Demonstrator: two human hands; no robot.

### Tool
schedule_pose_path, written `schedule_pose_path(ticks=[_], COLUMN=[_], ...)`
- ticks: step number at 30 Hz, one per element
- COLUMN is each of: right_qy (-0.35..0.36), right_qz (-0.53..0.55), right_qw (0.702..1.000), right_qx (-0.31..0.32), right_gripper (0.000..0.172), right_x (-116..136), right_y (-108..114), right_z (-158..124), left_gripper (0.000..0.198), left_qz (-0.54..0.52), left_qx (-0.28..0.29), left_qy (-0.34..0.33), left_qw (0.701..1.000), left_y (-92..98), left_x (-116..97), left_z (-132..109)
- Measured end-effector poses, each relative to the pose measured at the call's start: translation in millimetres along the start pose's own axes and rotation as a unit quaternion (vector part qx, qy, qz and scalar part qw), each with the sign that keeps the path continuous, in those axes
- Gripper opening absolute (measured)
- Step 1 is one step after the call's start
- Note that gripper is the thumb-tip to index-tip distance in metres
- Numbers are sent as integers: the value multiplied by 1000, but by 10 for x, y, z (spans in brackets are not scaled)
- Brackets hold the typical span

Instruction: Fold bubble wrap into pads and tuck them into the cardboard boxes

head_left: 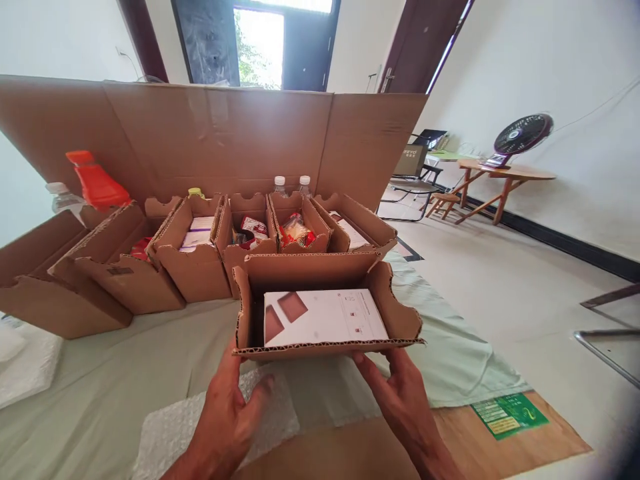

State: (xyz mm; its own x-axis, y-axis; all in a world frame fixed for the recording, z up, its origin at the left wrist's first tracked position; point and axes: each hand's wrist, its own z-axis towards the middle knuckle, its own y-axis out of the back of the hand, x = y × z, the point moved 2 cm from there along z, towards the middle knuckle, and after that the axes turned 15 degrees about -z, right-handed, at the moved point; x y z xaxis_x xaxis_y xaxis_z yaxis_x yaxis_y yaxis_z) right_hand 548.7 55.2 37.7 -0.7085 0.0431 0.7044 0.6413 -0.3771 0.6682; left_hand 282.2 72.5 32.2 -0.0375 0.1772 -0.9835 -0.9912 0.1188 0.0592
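Box point(310, 275) between both hands point(233, 407) point(400, 387), seemingly held underneath.

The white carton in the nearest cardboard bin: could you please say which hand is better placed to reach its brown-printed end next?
The left hand, probably: it is at the left corner of the bin, closer to the brown print, while the right hand is nearer the other end of the carton.
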Motion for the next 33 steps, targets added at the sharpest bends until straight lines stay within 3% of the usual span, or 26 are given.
schedule_pose_path(ticks=[3,6,10,17,22,26,28,30,33], right_qy=[-31,-40,-17,7,23,-25,-8,101,310], right_qz=[19,30,68,60,59,-34,-72,-84,-104], right_qw=[999,999,998,998,998,996,995,991,936], right_qx=[-9,-15,6,24,13,-77,-71,-2,133], right_gripper=[39,41,46,45,50,53,43,33,34], right_x=[-221,-396,-380,-212,-268,-305,-198,49,549], right_y=[98,200,216,-7,-31,47,-7,-197,-661], right_z=[-6,175,491,709,623,241,-3,-228,-514], left_gripper=[76,84,82,76,79,62,49,42,44], left_qz=[-32,-48,-43,-18,38,150,216,267,310], left_qx=[44,70,73,43,67,47,46,58,100], left_qy=[0,19,10,-23,-35,18,6,-46,-93], left_qw=[999,996,996,999,996,987,975,961,941], left_y=[-149,-325,-419,-282,-53,456,669,758,681], left_x=[18,38,64,70,14,-29,-40,-21,102], left_z=[16,148,319,498,566,278,-2,-308,-684])
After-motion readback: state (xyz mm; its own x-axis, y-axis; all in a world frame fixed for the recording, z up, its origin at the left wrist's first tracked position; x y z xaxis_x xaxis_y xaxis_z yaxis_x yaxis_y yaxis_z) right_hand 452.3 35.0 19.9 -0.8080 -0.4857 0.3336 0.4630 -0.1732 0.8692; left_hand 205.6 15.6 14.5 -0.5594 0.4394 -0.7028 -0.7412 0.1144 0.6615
